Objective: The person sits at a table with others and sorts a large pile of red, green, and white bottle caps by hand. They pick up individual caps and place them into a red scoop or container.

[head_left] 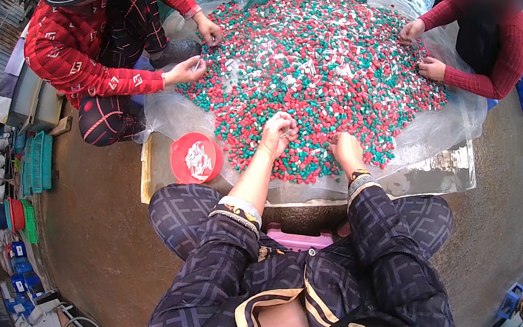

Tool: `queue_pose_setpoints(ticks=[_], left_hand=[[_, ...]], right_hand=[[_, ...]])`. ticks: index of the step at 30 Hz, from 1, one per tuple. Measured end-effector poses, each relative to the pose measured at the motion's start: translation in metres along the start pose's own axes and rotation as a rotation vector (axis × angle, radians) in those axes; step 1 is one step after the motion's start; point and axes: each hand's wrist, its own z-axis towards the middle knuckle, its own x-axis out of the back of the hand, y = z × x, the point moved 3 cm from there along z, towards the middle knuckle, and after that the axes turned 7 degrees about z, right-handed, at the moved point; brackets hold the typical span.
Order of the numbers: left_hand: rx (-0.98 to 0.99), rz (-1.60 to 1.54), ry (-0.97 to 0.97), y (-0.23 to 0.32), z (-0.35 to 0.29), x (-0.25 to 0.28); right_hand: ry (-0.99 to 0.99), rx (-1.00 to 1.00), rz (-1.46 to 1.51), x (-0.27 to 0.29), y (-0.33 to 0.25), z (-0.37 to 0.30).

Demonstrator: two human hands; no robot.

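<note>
Brown, wet-looking floor [107, 252] surrounds a low tabletop [451, 175], where clear plastic sheeting [164, 115] carries a broad heap of red and green pieces [331, 90], spreading straight ahead of my hands. Just off its near left side sits a red bowl [175, 154] of white strips [199, 160] at mixed angles, nearer my left hand [276, 136]. Those curled fingers seem to pinch something slim and white; my right hand [346, 150] bends onto the heap, its grasp hidden. I can read no labels.
</note>
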Motion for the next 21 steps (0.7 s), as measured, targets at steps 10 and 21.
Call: queue_pose_setpoints(ticks=[10,21], left_hand=[[-0.312,1.746,-0.153,-0.053,-0.018,-0.062],[-0.375,1.847,-0.268,-0.050,-0.008,-0.072]], right_hand=[[-0.259,-0.332,1.531,0.022,0.026,0.024],[-0.181,0.120,1.632,0.150,0.027,0.064]])
